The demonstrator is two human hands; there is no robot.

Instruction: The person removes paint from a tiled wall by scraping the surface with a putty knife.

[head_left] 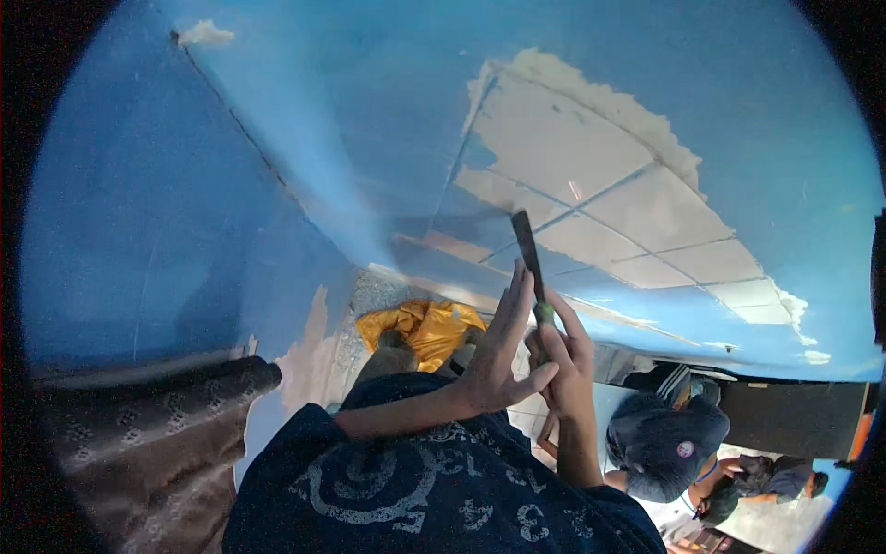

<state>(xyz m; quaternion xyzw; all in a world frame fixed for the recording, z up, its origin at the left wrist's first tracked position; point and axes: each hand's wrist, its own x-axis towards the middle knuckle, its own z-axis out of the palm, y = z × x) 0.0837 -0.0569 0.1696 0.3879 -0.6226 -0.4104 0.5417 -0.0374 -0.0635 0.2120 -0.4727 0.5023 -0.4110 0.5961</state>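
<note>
My right hand (568, 365) is closed around a flat-bladed chisel (525, 242), dark and narrow, with a greenish part (544, 313) just above the fingers. The blade points up toward the wall; its tip appears apart from the surface, though depth is hard to judge. My left hand (498, 355) is flat, fingers stretched upward beside the blade and thumb spread toward my right hand. Whether its palm touches the chisel's lower end cannot be made out. Ahead is a blue wall (397, 120) with a large stripped patch of pale tiles (637, 217), ragged at its edges.
A crumpled yellow-orange sheet (420, 328) lies by my feet on a debris-strewn floor (377, 294). Dark patterned cloth (157, 443) covers something at left. At lower right are a person in dark clothing (664, 443) and others nearby. A dark panel (794, 415) stands behind them.
</note>
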